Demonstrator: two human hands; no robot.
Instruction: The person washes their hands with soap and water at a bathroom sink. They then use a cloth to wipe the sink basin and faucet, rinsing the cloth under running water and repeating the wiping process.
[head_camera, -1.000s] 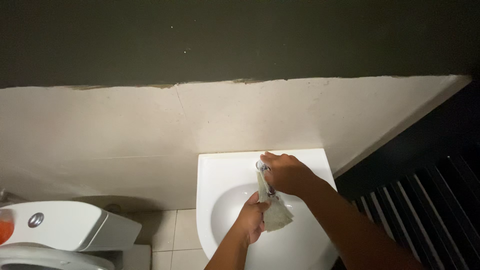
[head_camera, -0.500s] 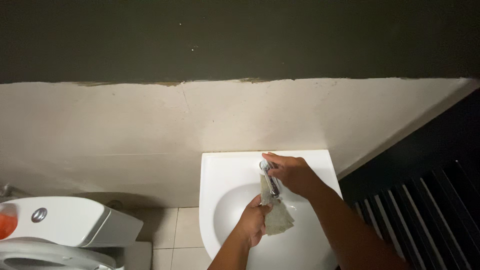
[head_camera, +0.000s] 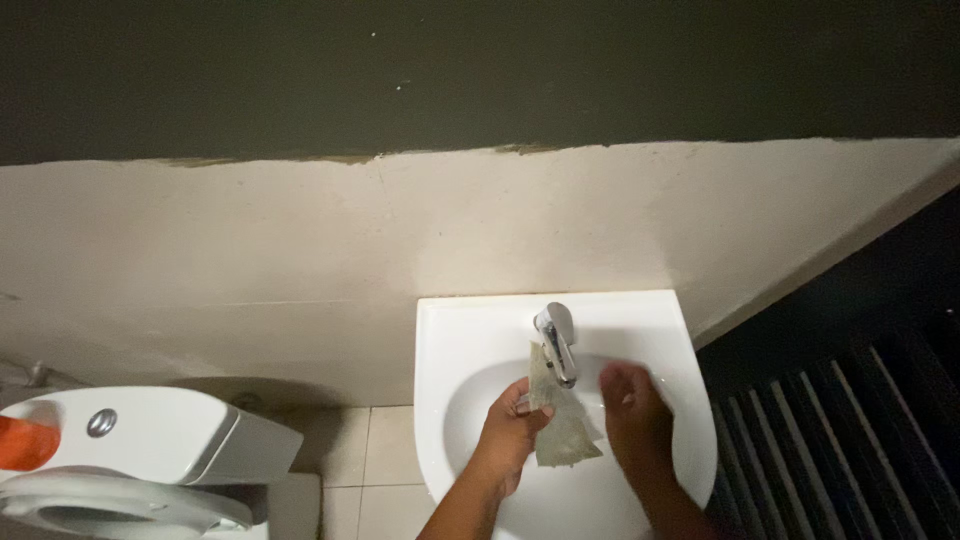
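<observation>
My left hand (head_camera: 512, 425) grips a grey cloth (head_camera: 560, 425) over the bowl of a white washbasin (head_camera: 450, 330). The cloth hangs under the spout of the chrome tap (head_camera: 557, 340) and touches it. My right hand (head_camera: 635, 415) hovers over the basin just right of the cloth, fingers slightly apart and blurred, holding nothing. It is off the tap.
A white toilet cistern (head_camera: 150, 435) with a round flush button stands at the lower left, an orange object (head_camera: 25, 440) at its left end. Dark slatted panels (head_camera: 850, 430) run along the right. The wall behind is cream below and dark green above. Tiled floor lies between toilet and basin.
My right hand has come off the tap handle and dropped to the right of the cloth. The left hand still holds the cloth under the spout. The view shifted slightly.
</observation>
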